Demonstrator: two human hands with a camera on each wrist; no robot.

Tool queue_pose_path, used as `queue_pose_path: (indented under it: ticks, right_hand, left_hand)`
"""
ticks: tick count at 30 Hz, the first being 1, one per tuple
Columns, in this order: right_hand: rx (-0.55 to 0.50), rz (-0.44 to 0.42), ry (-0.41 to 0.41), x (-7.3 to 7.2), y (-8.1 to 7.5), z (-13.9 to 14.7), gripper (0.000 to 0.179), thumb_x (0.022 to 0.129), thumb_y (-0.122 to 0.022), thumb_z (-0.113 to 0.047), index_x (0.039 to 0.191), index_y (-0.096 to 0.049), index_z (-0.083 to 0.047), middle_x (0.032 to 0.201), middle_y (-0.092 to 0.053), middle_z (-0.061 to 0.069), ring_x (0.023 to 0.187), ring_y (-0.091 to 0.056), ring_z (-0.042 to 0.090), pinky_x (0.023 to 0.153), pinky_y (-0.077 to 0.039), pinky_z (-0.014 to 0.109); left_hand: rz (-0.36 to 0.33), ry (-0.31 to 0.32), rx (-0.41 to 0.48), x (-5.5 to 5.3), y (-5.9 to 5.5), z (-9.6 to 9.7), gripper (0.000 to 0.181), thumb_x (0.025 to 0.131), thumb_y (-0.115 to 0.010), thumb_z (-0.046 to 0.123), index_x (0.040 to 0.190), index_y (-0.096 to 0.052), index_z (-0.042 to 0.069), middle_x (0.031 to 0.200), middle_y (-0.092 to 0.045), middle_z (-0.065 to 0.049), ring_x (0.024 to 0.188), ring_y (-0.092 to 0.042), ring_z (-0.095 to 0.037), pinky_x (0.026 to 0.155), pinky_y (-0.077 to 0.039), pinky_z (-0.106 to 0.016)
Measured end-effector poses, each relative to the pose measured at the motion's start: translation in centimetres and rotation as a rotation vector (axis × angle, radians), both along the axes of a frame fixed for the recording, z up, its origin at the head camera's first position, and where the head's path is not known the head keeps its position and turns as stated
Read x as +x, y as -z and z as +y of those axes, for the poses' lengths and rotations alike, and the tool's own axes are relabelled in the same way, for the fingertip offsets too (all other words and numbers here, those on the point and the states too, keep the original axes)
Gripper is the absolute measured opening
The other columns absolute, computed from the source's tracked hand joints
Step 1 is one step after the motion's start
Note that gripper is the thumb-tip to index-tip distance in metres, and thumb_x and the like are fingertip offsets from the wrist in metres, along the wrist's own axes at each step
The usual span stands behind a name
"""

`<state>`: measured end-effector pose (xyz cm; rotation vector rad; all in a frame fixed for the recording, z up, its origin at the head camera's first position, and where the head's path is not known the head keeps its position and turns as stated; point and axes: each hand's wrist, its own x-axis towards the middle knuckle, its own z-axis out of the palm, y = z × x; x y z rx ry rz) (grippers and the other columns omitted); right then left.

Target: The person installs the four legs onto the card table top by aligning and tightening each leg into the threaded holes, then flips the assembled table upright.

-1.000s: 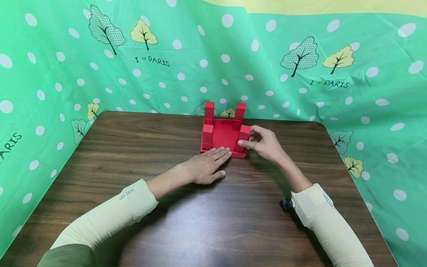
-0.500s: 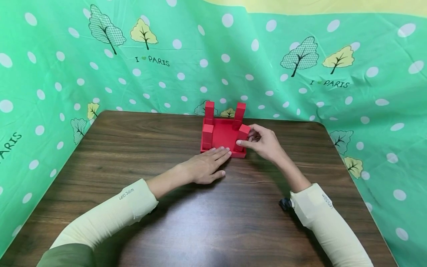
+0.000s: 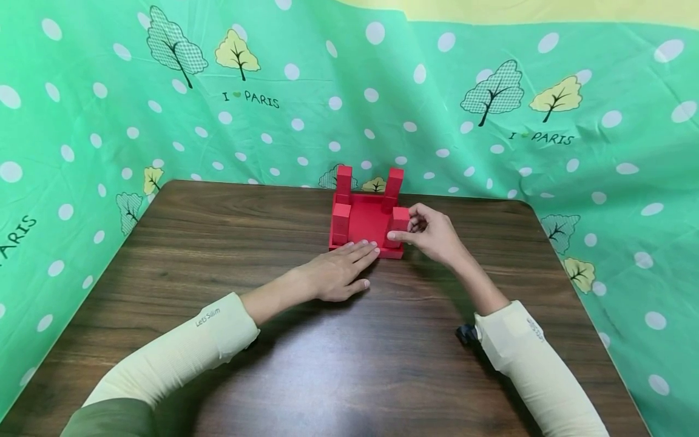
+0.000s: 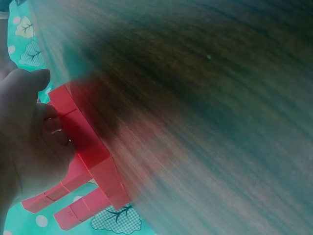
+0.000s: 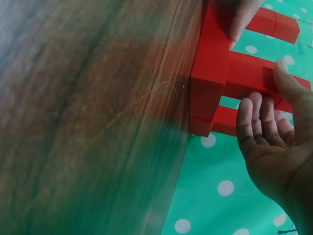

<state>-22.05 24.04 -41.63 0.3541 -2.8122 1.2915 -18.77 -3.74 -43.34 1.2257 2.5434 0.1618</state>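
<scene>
A red square base (image 3: 367,220) with a raised rim lies on the table, several red block legs standing up from its corners like a small upturned table. My left hand (image 3: 340,274) rests with extended fingers over the near rim; in the left wrist view, its fingertips lie over the edge of the base (image 4: 84,131). At the near right corner, my right hand (image 3: 432,233) pinches the red leg (image 3: 400,217) between thumb and fingers. The right wrist view shows the thumb and fingers around that leg (image 5: 247,73). The leg's foot is partly hidden in the head view.
The dark wood-grain table (image 3: 382,364) stretches toward me and to both sides. Behind its far edge hangs a green dotted cloth (image 3: 306,121) with printed trees. A small black device (image 3: 467,334) sits at the right cuff.
The near right leg has turned and leaned slightly within the right hand's pinch, then come back more upright. My left hand has stayed in place on the rim.
</scene>
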Motion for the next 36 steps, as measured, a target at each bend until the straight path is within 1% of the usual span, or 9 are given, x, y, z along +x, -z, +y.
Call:
queue_pose_path:
  ticks: [7,13,16,19,23,26,29,32,36]
  right_hand:
    - [-0.015,-0.029,0.008,0.2,-0.5,0.7,0.035,0.094,-0.091,-0.035,0.111,-0.074,-0.009,0.101,-0.077,0.012,0.09,-0.071,0.024,0.076,-0.058,0.019]
    - [-0.008,-0.023,0.031,0.2,-0.3,0.7,0.043,0.092,-0.094,-0.048,0.103,-0.073,-0.012,0.095,-0.074,0.008,0.087,-0.068,0.023,0.071,-0.056,0.025]
    - [-0.015,-0.016,0.043,0.2,-0.2,0.6,0.046,0.09,-0.095,-0.049,0.104,-0.071,-0.012,0.095,-0.072,0.008,0.087,-0.066,0.024,0.07,-0.054,0.026]
    - [-0.055,-0.012,0.025,0.2,-0.2,0.8,0.048,0.091,-0.096,-0.042,0.119,-0.071,-0.011,0.107,-0.073,0.01,0.094,-0.068,0.025,0.075,-0.056,0.021]
    - [-0.169,-0.049,-0.086,0.0,-0.3,0.9,0.064,0.097,-0.091,-0.025,0.153,-0.063,-0.016,0.146,-0.07,0.009,0.124,-0.072,0.028,0.104,-0.062,0.025]
    - [-0.236,-0.084,-0.152,0.0,-0.4,0.9,0.069,0.1,-0.087,-0.016,0.162,-0.058,-0.016,0.159,-0.065,0.009,0.136,-0.07,0.025,0.114,-0.06,0.026]
    - [-0.282,-0.082,-0.148,0.0,-0.4,0.6,0.063,0.099,-0.087,-0.012,0.157,-0.062,-0.009,0.15,-0.07,0.013,0.125,-0.074,0.017,0.106,-0.061,0.017]
    - [-0.307,-0.051,-0.106,0.0,-0.2,0.3,0.057,0.097,-0.089,-0.011,0.148,-0.067,-0.003,0.137,-0.075,0.016,0.111,-0.077,0.012,0.098,-0.062,0.014]
    - [-0.294,-0.001,-0.057,0.1,0.0,-0.1,0.051,0.095,-0.093,-0.015,0.139,-0.07,-0.005,0.126,-0.078,0.017,0.101,-0.076,0.011,0.093,-0.063,0.014]
  left_hand:
    - [0.006,0.003,-0.004,0.0,-0.1,0.0,0.081,0.119,-0.05,0.047,0.182,-0.014,0.012,0.192,-0.014,-0.008,0.18,-0.01,-0.026,0.148,-0.01,-0.041]
    - [-0.002,-0.004,-0.004,0.1,-0.2,0.0,0.082,0.119,-0.051,0.047,0.183,-0.013,0.012,0.192,-0.014,-0.008,0.18,-0.01,-0.026,0.148,-0.009,-0.042]
    - [-0.004,-0.005,-0.004,0.1,-0.2,0.1,0.082,0.119,-0.051,0.048,0.183,-0.013,0.012,0.192,-0.014,-0.008,0.18,-0.009,-0.026,0.148,-0.009,-0.042]
    - [-0.006,-0.004,-0.004,0.1,-0.3,0.1,0.082,0.119,-0.051,0.048,0.183,-0.013,0.012,0.192,-0.013,-0.008,0.18,-0.009,-0.026,0.148,-0.009,-0.042]
    - [-0.002,-0.002,-0.003,0.1,-0.2,0.1,0.081,0.119,-0.05,0.047,0.183,-0.013,0.012,0.192,-0.014,-0.008,0.18,-0.01,-0.026,0.148,-0.009,-0.041]
    - [0.002,-0.003,-0.005,0.1,-0.1,0.1,0.081,0.119,-0.049,0.047,0.183,-0.014,0.012,0.192,-0.014,-0.008,0.18,-0.01,-0.026,0.148,-0.01,-0.041]
    - [0.004,-0.002,-0.008,0.1,-0.1,0.1,0.081,0.119,-0.049,0.048,0.183,-0.014,0.012,0.192,-0.014,-0.008,0.18,-0.01,-0.027,0.148,-0.01,-0.041]
    - [0.001,0.0,-0.005,0.1,-0.2,0.1,0.081,0.119,-0.049,0.048,0.183,-0.014,0.012,0.192,-0.014,-0.009,0.18,-0.009,-0.028,0.148,-0.008,-0.042]
    - [-0.021,0.002,0.009,0.1,-0.2,0.1,0.081,0.119,-0.05,0.046,0.182,-0.014,0.011,0.192,-0.013,-0.01,0.18,-0.009,-0.029,0.149,-0.007,-0.042]
